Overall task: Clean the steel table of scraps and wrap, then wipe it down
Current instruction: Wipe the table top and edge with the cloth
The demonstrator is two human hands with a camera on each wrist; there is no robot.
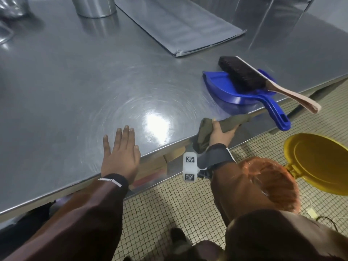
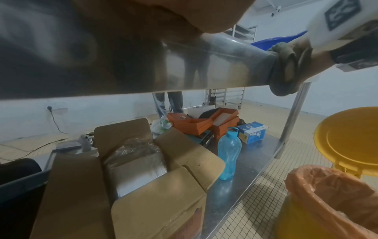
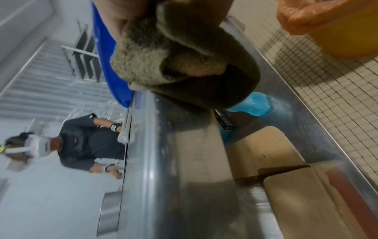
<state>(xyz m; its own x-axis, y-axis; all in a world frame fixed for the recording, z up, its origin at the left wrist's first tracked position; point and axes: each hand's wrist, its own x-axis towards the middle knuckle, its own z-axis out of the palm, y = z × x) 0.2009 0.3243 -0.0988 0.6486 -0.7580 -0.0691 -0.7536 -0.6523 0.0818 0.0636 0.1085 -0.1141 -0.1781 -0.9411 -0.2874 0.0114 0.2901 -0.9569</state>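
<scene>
**Cloth at the near edge of the steel table**

The right hand (image 1: 222, 135) has its fingers and thumb curled around a bunched olive-green cloth (image 1: 205, 132), holding it against the near edge of the steel table (image 1: 75, 81). Part of the cloth lies on the tabletop and part hangs over the rim; the right wrist view shows it folded over the rounded front edge. The left hand (image 1: 120, 155) lies flat on the table near the same edge, fingers straight and spread, holding nothing.

Just beyond the cloth, towards the table's right corner, a blue dustpan (image 1: 235, 89) sits with its handle sticking out past the edge. A dark-bristled brush (image 1: 243, 72) rests across the dustpan, its pale handle also overhanging. Further back lies a flat grey folded sheet (image 1: 175, 25), and a steel pot (image 1: 94, 6) stands near the far edge.

On the tiled floor beside the table stands a yellow bin (image 1: 318, 162) with its lid open and an orange liner (image 1: 271, 181).
</scene>
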